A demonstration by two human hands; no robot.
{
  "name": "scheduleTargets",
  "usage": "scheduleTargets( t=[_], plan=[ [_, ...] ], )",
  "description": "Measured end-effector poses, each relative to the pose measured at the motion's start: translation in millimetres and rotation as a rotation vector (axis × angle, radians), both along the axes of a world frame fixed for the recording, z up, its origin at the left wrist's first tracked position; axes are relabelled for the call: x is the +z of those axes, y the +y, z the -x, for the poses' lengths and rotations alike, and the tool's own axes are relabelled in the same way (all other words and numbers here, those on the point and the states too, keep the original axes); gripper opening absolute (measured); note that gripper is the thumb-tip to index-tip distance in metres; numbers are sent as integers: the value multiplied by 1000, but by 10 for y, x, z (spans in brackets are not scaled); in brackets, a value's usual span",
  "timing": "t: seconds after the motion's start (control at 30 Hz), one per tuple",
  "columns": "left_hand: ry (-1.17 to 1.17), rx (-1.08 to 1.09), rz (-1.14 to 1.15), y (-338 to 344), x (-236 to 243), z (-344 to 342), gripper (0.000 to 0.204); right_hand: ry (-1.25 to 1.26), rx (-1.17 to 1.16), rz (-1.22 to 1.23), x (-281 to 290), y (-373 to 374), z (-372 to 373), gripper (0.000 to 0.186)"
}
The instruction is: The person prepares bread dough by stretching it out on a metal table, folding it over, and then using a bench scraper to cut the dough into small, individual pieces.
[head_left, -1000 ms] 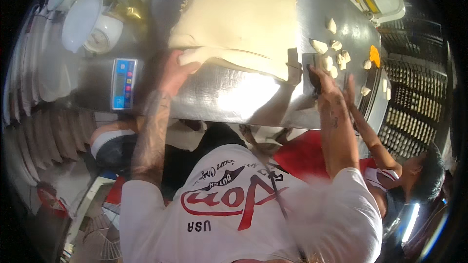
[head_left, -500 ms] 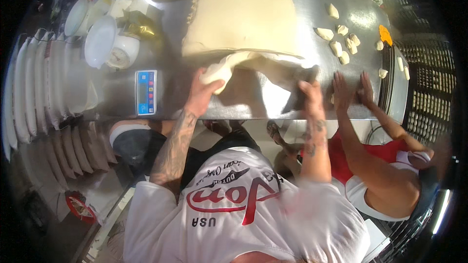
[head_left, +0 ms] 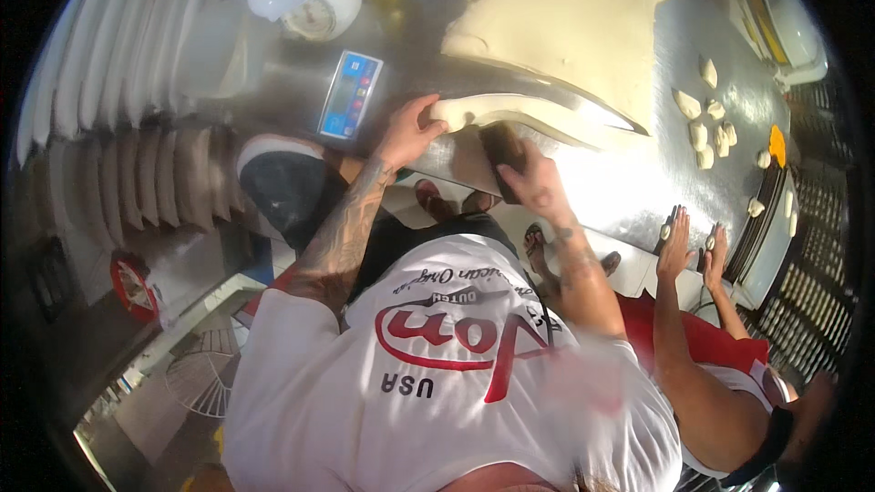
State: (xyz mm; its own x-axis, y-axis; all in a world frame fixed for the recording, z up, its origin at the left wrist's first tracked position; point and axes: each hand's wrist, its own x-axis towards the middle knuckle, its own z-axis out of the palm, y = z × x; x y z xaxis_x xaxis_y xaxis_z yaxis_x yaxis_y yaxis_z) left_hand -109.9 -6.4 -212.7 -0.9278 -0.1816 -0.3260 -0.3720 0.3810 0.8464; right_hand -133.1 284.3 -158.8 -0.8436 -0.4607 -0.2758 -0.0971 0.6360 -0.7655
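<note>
A long pale dough strip lies along the near side of the steel table, in front of a large flat dough sheet. My left hand pinches the strip's left end between thumb and fingers. My right hand is closed round a dark, flat-bladed dough scraper, tilted beside the strip's near edge. A narrow gap separates much of the strip from the sheet; at the right end I cannot tell whether they touch.
Left of my hands is a blue digital scale; behind it, a white dial scale. Several dough pieces lie at the right. A co-worker's hands are at the table's near right edge. Stacked white sacks stand far left.
The view has turned, shifting the table rightward in the picture. The scraper has come leftward, closer to my left hand. The strip's left end, raised and curled before, is now lower and straighter.
</note>
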Motion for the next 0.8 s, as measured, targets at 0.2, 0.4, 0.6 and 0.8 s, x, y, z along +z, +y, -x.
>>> scheduleTargets(
  t=[0.2,0.4,0.6,0.8],
  plan=[
    [184,-31,117,3,-93,-26,49,191,44,-199,97,-881,150,30],
    [8,-1,118,59,71,-59,42,120,131,-480,-106,-1095,74,22],
    [85,87,160,112,-2,-136,45,92,184,-415,-172,-1415,284,22],
    [14,152,146,111,14,-77,47,-56,244,-466,-171,-999,185,28]
  ],
)
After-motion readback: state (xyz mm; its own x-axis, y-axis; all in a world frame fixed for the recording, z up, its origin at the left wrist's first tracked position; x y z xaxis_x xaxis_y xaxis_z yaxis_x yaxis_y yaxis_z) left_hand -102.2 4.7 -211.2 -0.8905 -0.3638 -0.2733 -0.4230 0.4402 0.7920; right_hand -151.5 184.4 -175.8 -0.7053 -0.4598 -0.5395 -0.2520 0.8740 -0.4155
